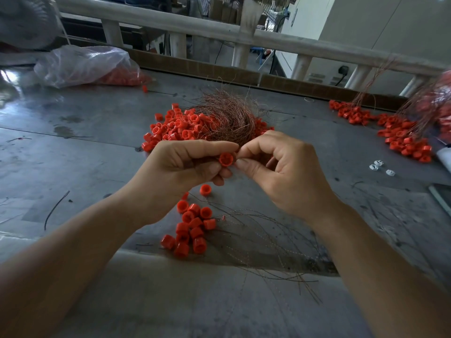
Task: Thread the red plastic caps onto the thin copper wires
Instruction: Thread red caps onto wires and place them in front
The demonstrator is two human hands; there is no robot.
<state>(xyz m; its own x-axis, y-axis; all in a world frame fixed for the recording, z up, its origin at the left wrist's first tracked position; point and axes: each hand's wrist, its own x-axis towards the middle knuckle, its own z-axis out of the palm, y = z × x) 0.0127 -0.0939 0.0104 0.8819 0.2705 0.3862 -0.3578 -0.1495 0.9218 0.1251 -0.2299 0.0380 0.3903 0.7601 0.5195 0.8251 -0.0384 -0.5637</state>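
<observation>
Pinching the small round red plastic cap (225, 159) between thumb and fingers of our left hand (185, 164), we turn its open mouth nearward. Our right hand (283, 172), just right of it, presses thumb to forefinger. Any thin copper wire there is too fine to see.

Two hands, the left hand (181, 167) and the right hand (283, 174), meet on one red cap (225, 159). About fourteen near caps (192, 228) lie on the surface (73, 152) at 6 o'clock. Two heaps are too many to count: the middle heap (175, 129) at 12 o'clock and the far heap (400, 135) at 2 o'clock. There is one bundle of copper wires (229, 115), one stray cap (145, 88) at 11 o'clock, three white pieces (377, 164) at 3 o'clock and one plastic bag (83, 65) at 10 o'clock.
</observation>
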